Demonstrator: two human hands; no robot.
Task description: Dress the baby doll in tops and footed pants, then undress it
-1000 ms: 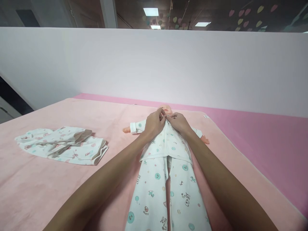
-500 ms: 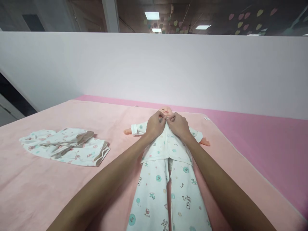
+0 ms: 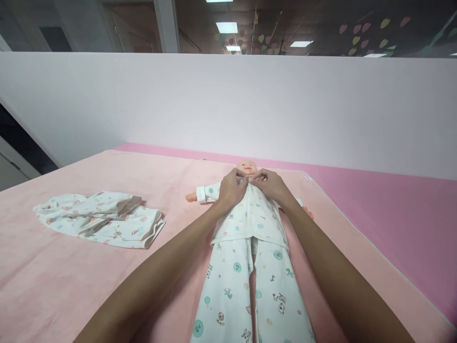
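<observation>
A baby doll (image 3: 246, 168) lies on its back on a pink blanket (image 3: 71, 276), dressed in a white printed top (image 3: 250, 216) and matching trousers (image 3: 250, 295). My left hand (image 3: 231, 189) and my right hand (image 3: 272, 186) meet at the doll's neck. Both pinch the two front edges of the top at the collar, fingers closed on the cloth. The doll's chest is partly hidden under my hands. One doll arm (image 3: 200, 194) sticks out to the left.
A second set of folded printed baby clothes (image 3: 102, 219) lies on the blanket to the left. A darker pink mat (image 3: 392, 219) shows on the right. A white partition wall (image 3: 228, 105) stands right behind the bed.
My hands stay at the doll's collar; the fingers have shifted slightly, drawing the top's edges together. The view has tilted a little, so everything sits slightly lower.
</observation>
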